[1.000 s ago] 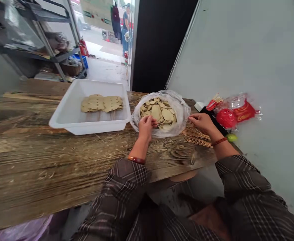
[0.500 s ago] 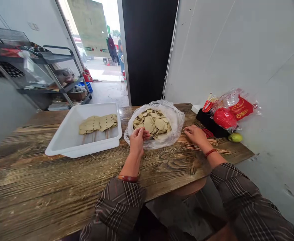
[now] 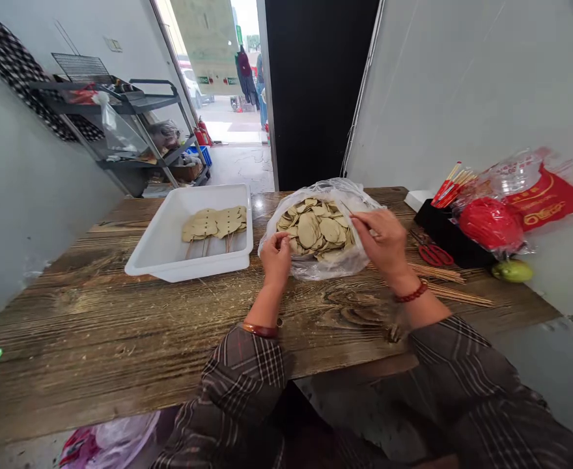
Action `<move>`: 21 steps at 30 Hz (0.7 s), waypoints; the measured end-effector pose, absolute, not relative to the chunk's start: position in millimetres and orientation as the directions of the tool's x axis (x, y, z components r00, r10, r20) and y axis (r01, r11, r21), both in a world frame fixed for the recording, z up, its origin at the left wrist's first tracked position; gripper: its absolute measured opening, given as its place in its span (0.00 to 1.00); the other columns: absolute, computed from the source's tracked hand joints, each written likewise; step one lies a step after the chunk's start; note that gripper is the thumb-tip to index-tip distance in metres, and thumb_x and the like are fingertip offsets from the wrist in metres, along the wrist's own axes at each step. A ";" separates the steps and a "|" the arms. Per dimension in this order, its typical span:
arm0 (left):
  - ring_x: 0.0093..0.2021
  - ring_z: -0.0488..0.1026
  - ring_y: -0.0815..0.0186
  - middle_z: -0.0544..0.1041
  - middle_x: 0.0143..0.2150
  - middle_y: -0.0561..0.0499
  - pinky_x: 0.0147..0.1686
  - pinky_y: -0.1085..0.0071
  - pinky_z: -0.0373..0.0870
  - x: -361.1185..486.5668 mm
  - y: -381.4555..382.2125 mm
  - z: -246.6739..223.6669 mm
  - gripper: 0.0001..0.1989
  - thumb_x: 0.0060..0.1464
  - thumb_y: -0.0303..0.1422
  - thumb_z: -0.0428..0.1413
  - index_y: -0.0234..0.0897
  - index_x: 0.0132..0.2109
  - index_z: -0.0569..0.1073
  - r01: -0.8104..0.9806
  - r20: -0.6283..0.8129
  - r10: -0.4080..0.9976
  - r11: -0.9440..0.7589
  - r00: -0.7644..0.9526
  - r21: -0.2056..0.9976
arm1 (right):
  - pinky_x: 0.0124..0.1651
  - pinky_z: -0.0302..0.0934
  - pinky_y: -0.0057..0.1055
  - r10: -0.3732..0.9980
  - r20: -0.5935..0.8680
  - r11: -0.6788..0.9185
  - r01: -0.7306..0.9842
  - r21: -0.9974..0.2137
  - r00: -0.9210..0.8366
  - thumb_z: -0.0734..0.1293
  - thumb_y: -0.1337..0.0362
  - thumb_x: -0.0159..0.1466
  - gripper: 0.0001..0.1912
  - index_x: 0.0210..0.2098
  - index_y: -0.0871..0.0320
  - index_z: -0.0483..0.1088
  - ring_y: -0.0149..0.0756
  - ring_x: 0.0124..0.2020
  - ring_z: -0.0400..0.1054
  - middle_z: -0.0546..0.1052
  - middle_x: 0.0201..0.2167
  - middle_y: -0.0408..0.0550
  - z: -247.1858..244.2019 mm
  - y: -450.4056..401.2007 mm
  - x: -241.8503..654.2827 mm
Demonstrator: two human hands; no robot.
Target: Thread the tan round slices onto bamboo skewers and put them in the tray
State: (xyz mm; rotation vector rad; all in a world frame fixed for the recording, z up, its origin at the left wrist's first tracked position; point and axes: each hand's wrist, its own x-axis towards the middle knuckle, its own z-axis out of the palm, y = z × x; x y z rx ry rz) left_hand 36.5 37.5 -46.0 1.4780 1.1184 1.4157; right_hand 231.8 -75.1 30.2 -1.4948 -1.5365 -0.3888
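Note:
A clear plastic bag (image 3: 310, 268) stands open on the wooden table, full of flat beige-green slices (image 3: 316, 228). My left hand (image 3: 275, 259) is at the bag's near left edge, thumb and fingers pinched together; whatever they hold is hidden. Over the bag's right side, my right hand (image 3: 383, 242) grips a thin wooden skewer (image 3: 346, 208) that points up and left. Loose skewers (image 3: 457, 293) lie on the table right of that hand. In the white tray (image 3: 189, 268) on the left rest slices threaded on skewers (image 3: 213, 225).
At the right, a black box (image 3: 443, 231) stands by red-handled scissors (image 3: 435, 254), red plastic packaging (image 3: 491, 225) and a green-yellow fruit (image 3: 512, 270). A grey shelf cart (image 3: 144, 104) is beyond the table, near the open doorway. The table's front edge runs before me.
My right hand has moved left from beside the loose skewers to above the bag, carrying a skewer. My left hand stays at the bag's edge. The view has shifted left.

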 end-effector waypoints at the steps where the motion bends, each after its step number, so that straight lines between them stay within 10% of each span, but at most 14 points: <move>1: 0.35 0.73 0.64 0.76 0.33 0.48 0.37 0.68 0.69 33.9 39.7 -46.9 0.08 0.53 0.32 0.52 0.36 0.37 0.74 0.155 0.341 0.940 -0.334 -0.019 0.930 | 0.44 0.62 0.35 0.643 0.745 0.275 0.853 -0.444 0.181 0.61 0.57 0.67 0.16 0.40 0.56 0.78 0.39 0.37 0.71 0.79 0.34 0.50 31.3 -67.1 219.0; 7: 0.39 0.72 0.61 0.76 0.37 0.45 0.43 0.64 0.68 24.3 40.7 -43.0 0.09 0.55 0.29 0.51 0.35 0.39 0.75 0.450 0.481 0.875 -0.453 0.058 0.770 | 0.31 0.60 0.27 0.842 0.432 0.242 0.489 -0.838 0.324 0.62 0.53 0.63 0.19 0.37 0.60 0.79 0.33 0.25 0.67 0.73 0.21 0.43 -2.9 -28.4 189.6; 17: 0.46 0.68 0.53 0.73 0.42 0.42 0.47 0.59 0.65 27.6 29.2 -40.4 0.13 0.51 0.37 0.60 0.37 0.44 0.75 0.804 0.454 0.862 -0.429 0.227 0.411 | 0.28 0.57 0.26 0.899 0.326 0.211 0.362 -0.908 0.293 0.63 0.53 0.61 0.20 0.38 0.62 0.79 0.31 0.22 0.64 0.72 0.18 0.42 -40.4 -25.1 196.3; 21: 0.44 0.69 0.56 0.73 0.39 0.44 0.47 0.61 0.65 25.0 35.0 -46.1 0.09 0.52 0.34 0.59 0.38 0.40 0.77 0.771 0.453 0.859 -0.451 0.238 0.449 | 0.27 0.55 0.26 0.907 0.324 0.213 0.371 -0.904 0.268 0.63 0.54 0.62 0.20 0.36 0.62 0.80 0.31 0.21 0.63 0.72 0.18 0.42 -36.7 -28.3 191.2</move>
